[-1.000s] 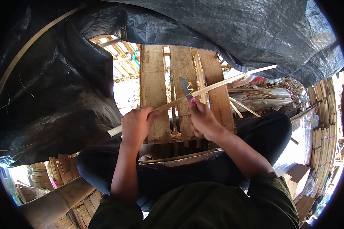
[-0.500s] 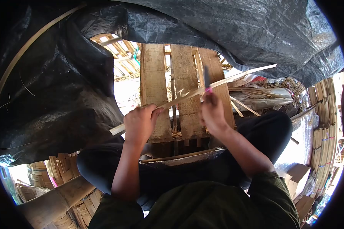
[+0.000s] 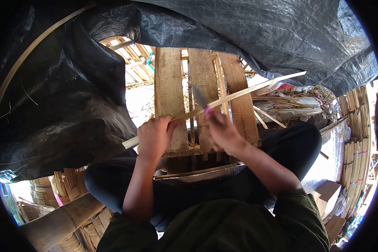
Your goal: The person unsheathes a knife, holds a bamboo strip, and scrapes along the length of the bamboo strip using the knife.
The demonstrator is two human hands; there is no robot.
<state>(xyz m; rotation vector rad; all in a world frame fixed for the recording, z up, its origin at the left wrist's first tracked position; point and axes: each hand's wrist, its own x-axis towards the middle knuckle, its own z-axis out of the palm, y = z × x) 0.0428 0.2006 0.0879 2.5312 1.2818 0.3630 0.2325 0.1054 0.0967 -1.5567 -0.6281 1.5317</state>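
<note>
A long pale bamboo strip (image 3: 256, 87) runs slantwise over the wooden planks, its far end up at the right. My left hand (image 3: 154, 133) is closed round it near the lower left end, which sticks out past the wrist. In my right hand (image 3: 224, 132) is a knife (image 3: 199, 96) with a pink band where blade meets handle. The blade points up and to the left and crosses the strip just beyond my left hand. Slight motion blur softens the right hand, and its fingers hide most of the handle.
Wooden planks (image 3: 170, 80) lie in front of my crossed legs. Black plastic sheeting (image 3: 239, 29) hangs overhead and on the left. Split bamboo pieces (image 3: 281, 101) are piled at the right. Bundled strips (image 3: 357, 164) stand far right, near a cardboard box (image 3: 326, 195). A thick bamboo pole (image 3: 63, 218) crosses lower left.
My right hand and the knife have moved left along the strip toward my left hand, the blade tilting left. A curled shaving seen on the strip earlier no longer shows. The strip barely shifted.
</note>
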